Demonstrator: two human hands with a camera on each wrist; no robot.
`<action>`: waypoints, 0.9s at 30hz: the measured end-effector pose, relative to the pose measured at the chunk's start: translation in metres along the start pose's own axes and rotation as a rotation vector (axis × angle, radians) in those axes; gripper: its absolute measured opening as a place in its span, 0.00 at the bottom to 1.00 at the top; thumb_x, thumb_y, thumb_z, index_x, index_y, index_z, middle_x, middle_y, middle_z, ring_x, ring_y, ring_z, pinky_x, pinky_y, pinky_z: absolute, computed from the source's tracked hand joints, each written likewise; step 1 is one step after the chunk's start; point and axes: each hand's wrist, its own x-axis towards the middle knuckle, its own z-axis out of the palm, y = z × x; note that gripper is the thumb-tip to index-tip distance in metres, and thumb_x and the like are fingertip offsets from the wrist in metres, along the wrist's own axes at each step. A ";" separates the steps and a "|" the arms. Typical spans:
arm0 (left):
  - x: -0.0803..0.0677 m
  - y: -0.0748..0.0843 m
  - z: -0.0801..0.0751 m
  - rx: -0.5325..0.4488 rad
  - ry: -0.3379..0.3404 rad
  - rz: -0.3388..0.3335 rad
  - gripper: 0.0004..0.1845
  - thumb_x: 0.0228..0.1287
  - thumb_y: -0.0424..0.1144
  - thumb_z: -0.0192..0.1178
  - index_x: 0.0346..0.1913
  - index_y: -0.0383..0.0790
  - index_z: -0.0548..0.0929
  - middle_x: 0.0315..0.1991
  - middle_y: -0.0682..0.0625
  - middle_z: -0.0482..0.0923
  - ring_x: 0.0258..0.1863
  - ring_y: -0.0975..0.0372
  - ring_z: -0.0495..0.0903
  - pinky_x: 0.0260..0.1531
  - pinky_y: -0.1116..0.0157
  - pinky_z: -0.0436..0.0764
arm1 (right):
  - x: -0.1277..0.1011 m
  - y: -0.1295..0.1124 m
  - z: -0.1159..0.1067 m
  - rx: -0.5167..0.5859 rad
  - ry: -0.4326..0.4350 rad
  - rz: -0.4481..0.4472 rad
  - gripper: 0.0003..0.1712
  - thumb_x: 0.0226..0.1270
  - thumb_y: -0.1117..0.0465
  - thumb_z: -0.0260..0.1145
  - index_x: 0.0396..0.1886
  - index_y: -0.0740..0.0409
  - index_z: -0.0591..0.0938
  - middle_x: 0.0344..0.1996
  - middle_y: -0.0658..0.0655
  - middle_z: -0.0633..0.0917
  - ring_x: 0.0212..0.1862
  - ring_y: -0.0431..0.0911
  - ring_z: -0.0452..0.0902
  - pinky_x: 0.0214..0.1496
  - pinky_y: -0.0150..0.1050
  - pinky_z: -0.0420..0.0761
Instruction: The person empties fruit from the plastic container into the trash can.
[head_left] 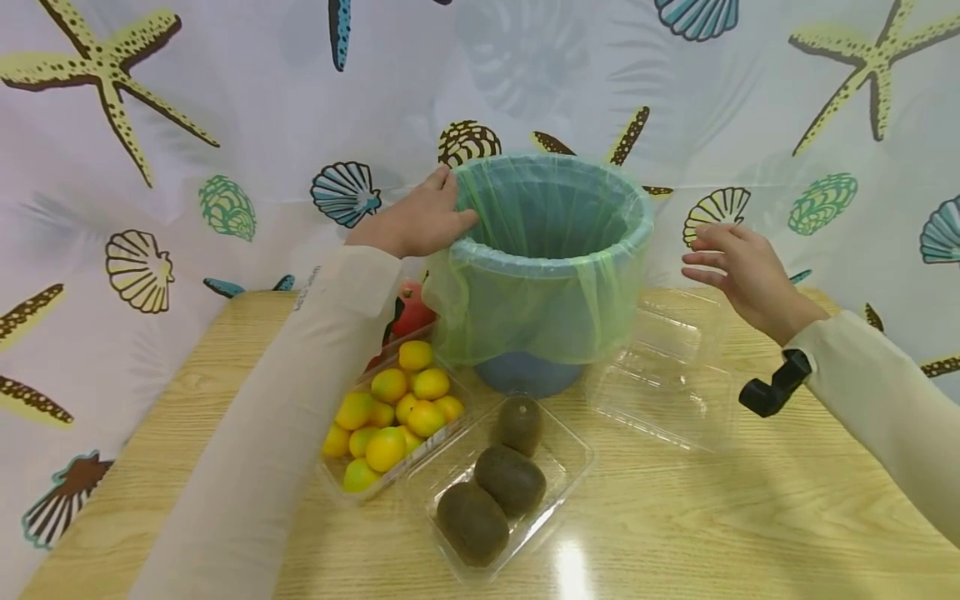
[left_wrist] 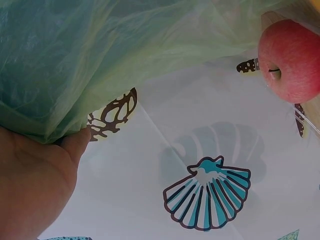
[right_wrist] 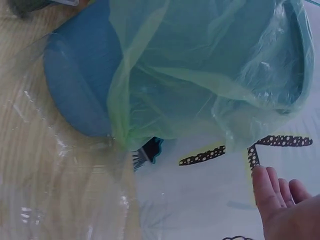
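1. 1 round blue plastic bucket (head_left: 528,371) lined with 1 thin green plastic bag (head_left: 551,275) stands near the far edge of the pale wooden table (head_left: 675,517), about midway along it; the bag folds over the rim and hangs down the outside.
2. The left hand (head_left: 420,221) rests on the bucket's far-left rim, fingers laid over the bag; the left wrist view shows the thumb against the hanging film, though whether the fingers pinch it I cannot tell.
3. The right hand (head_left: 738,271) hovers just right of the bucket, apart from it, fingers loosely extended and grasping nothing.
4. 1 clear plastic tray (head_left: 510,492) at the near edge holds 3 brown kiwis (head_left: 510,479).
5. 1 clear tray (head_left: 390,417) to its left holds about 11 small yellow-orange citrus fruits (head_left: 386,450).
6. 1 red apple (head_left: 412,312) lies behind that tray, partly hidden by the sleeve.
7. 1 empty clear clamshell box (head_left: 663,375) lies open right of the bucket.
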 end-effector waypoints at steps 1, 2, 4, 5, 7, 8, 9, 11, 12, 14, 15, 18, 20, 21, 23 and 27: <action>0.000 0.000 0.000 0.005 -0.002 -0.004 0.38 0.76 0.50 0.31 0.72 0.31 0.25 0.74 0.41 0.16 0.75 0.51 0.23 0.74 0.52 0.37 | 0.002 -0.002 0.003 -0.019 -0.006 -0.013 0.21 0.69 0.49 0.59 0.53 0.56 0.67 0.47 0.53 0.68 0.41 0.37 0.76 0.44 0.27 0.80; 0.001 -0.001 0.000 0.004 -0.002 -0.007 0.38 0.76 0.50 0.31 0.72 0.31 0.25 0.74 0.41 0.16 0.75 0.51 0.24 0.74 0.52 0.38 | 0.004 -0.004 0.006 -0.031 -0.010 -0.029 0.21 0.69 0.49 0.59 0.52 0.57 0.67 0.46 0.53 0.69 0.41 0.37 0.76 0.44 0.27 0.80; 0.001 -0.002 0.000 0.005 -0.006 -0.011 0.38 0.76 0.50 0.31 0.72 0.32 0.25 0.74 0.41 0.16 0.75 0.51 0.24 0.74 0.52 0.38 | 0.009 -0.009 0.012 -0.060 -0.019 -0.049 0.20 0.69 0.49 0.59 0.51 0.56 0.68 0.45 0.52 0.70 0.41 0.37 0.76 0.44 0.26 0.80; 0.000 -0.002 0.000 0.005 -0.007 -0.012 0.38 0.76 0.50 0.31 0.72 0.32 0.25 0.74 0.42 0.16 0.75 0.51 0.24 0.74 0.52 0.38 | 0.012 -0.012 0.015 -0.070 -0.024 -0.052 0.19 0.69 0.49 0.59 0.50 0.55 0.69 0.45 0.51 0.70 0.42 0.37 0.76 0.45 0.26 0.80; 0.000 -0.002 -0.001 0.005 -0.008 -0.010 0.38 0.76 0.50 0.31 0.72 0.32 0.25 0.74 0.42 0.16 0.75 0.51 0.23 0.74 0.52 0.38 | 0.017 -0.017 0.019 -0.095 -0.029 -0.052 0.18 0.70 0.49 0.58 0.50 0.54 0.69 0.46 0.50 0.70 0.44 0.37 0.75 0.46 0.26 0.79; -0.001 -0.002 0.000 0.003 -0.008 -0.009 0.38 0.76 0.50 0.30 0.72 0.32 0.25 0.74 0.42 0.16 0.75 0.51 0.23 0.74 0.52 0.38 | 0.020 -0.019 0.021 -0.102 -0.030 -0.048 0.18 0.70 0.49 0.58 0.50 0.55 0.69 0.47 0.50 0.70 0.45 0.38 0.74 0.47 0.26 0.79; -0.001 -0.001 -0.001 0.001 -0.010 -0.008 0.38 0.76 0.50 0.30 0.72 0.32 0.25 0.74 0.42 0.15 0.75 0.51 0.23 0.74 0.52 0.38 | 0.022 -0.022 0.023 -0.111 -0.030 -0.040 0.18 0.70 0.49 0.57 0.51 0.55 0.69 0.48 0.50 0.70 0.47 0.39 0.74 0.49 0.27 0.78; -0.001 -0.001 -0.001 0.000 -0.009 -0.005 0.38 0.76 0.50 0.30 0.72 0.32 0.25 0.74 0.42 0.15 0.75 0.51 0.23 0.74 0.52 0.38 | 0.025 -0.028 0.026 -0.142 -0.036 -0.034 0.22 0.70 0.49 0.57 0.56 0.55 0.67 0.52 0.50 0.69 0.53 0.41 0.72 0.57 0.31 0.75; -0.001 -0.001 -0.001 0.000 -0.010 -0.004 0.38 0.76 0.50 0.30 0.72 0.32 0.24 0.74 0.43 0.15 0.75 0.51 0.23 0.74 0.51 0.38 | 0.027 -0.030 0.028 -0.163 -0.040 -0.037 0.25 0.70 0.48 0.57 0.60 0.57 0.66 0.55 0.51 0.69 0.56 0.44 0.70 0.61 0.34 0.73; -0.001 0.000 -0.002 0.001 -0.008 -0.002 0.38 0.76 0.50 0.30 0.72 0.32 0.25 0.74 0.43 0.15 0.75 0.52 0.23 0.74 0.52 0.38 | 0.030 -0.036 0.031 -0.197 -0.047 -0.036 0.31 0.70 0.47 0.56 0.66 0.59 0.62 0.63 0.54 0.66 0.63 0.48 0.66 0.68 0.39 0.67; -0.001 0.000 -0.002 0.004 -0.006 0.000 0.38 0.76 0.50 0.30 0.72 0.32 0.25 0.74 0.42 0.15 0.75 0.52 0.23 0.74 0.52 0.38 | 0.031 -0.039 0.032 -0.209 -0.051 -0.034 0.35 0.71 0.47 0.55 0.69 0.59 0.59 0.67 0.55 0.64 0.66 0.50 0.63 0.71 0.41 0.64; -0.001 0.001 -0.003 0.010 -0.003 0.000 0.38 0.76 0.50 0.31 0.72 0.32 0.25 0.74 0.43 0.16 0.75 0.52 0.23 0.74 0.53 0.36 | 0.034 -0.045 0.038 -0.212 -0.062 -0.018 0.39 0.71 0.46 0.55 0.73 0.60 0.54 0.73 0.57 0.56 0.72 0.52 0.56 0.74 0.44 0.57; -0.002 0.001 -0.002 0.011 -0.002 -0.004 0.38 0.76 0.50 0.31 0.72 0.32 0.25 0.74 0.43 0.16 0.75 0.52 0.23 0.74 0.53 0.36 | 0.036 -0.048 0.043 -0.207 -0.069 0.007 0.40 0.71 0.45 0.55 0.74 0.57 0.54 0.74 0.56 0.55 0.74 0.52 0.53 0.76 0.46 0.52; -0.002 0.001 -0.002 0.011 -0.003 -0.007 0.38 0.76 0.50 0.31 0.72 0.32 0.25 0.74 0.43 0.16 0.75 0.52 0.23 0.74 0.53 0.36 | 0.037 -0.048 0.045 -0.207 -0.071 0.011 0.39 0.71 0.46 0.55 0.74 0.57 0.54 0.74 0.56 0.55 0.74 0.52 0.52 0.76 0.46 0.51; -0.003 0.001 -0.002 0.007 -0.003 -0.011 0.38 0.76 0.50 0.31 0.72 0.32 0.25 0.74 0.43 0.16 0.75 0.52 0.23 0.74 0.53 0.36 | 0.040 -0.048 0.050 -0.216 -0.074 0.005 0.39 0.71 0.46 0.54 0.74 0.58 0.54 0.74 0.57 0.55 0.74 0.52 0.52 0.76 0.47 0.51; -0.002 0.000 0.000 0.003 -0.002 -0.011 0.38 0.76 0.50 0.31 0.72 0.32 0.25 0.74 0.43 0.16 0.75 0.52 0.24 0.74 0.54 0.37 | 0.045 -0.047 0.059 -0.275 -0.068 -0.036 0.37 0.73 0.48 0.52 0.74 0.61 0.54 0.73 0.59 0.55 0.73 0.52 0.53 0.75 0.46 0.55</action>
